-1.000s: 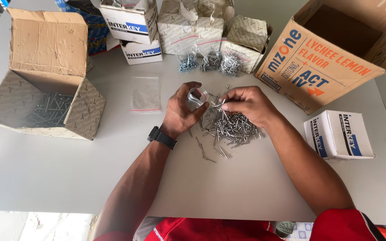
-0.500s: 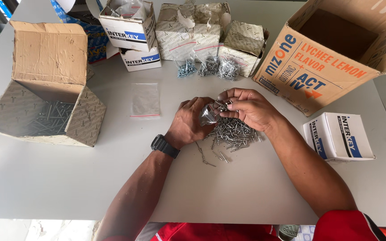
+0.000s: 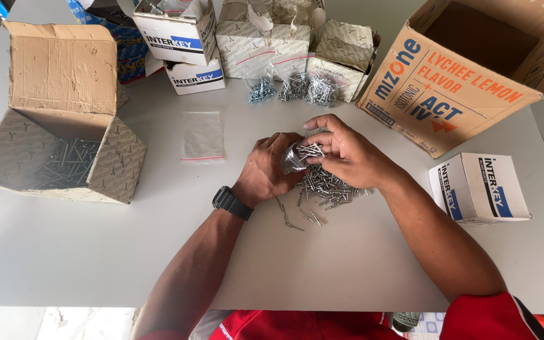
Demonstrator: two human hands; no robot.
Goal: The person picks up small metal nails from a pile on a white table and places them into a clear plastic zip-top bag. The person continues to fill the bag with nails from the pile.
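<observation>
The left hand (image 3: 266, 171) pinched a small clear plastic bag (image 3: 294, 160) while the right hand's fingers (image 3: 322, 157), closed on thin silver nails (image 3: 311, 150) (long axis nine-to-three), sat at its three o'clock.

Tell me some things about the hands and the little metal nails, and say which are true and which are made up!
1. The left hand holds a small clear bag. True.
2. The right hand wears a watch. False: the black watch is on the left wrist.
3. A pile of nails lies under the hands. True.
4. The big orange box is full of nails. False: it looks empty.
</observation>
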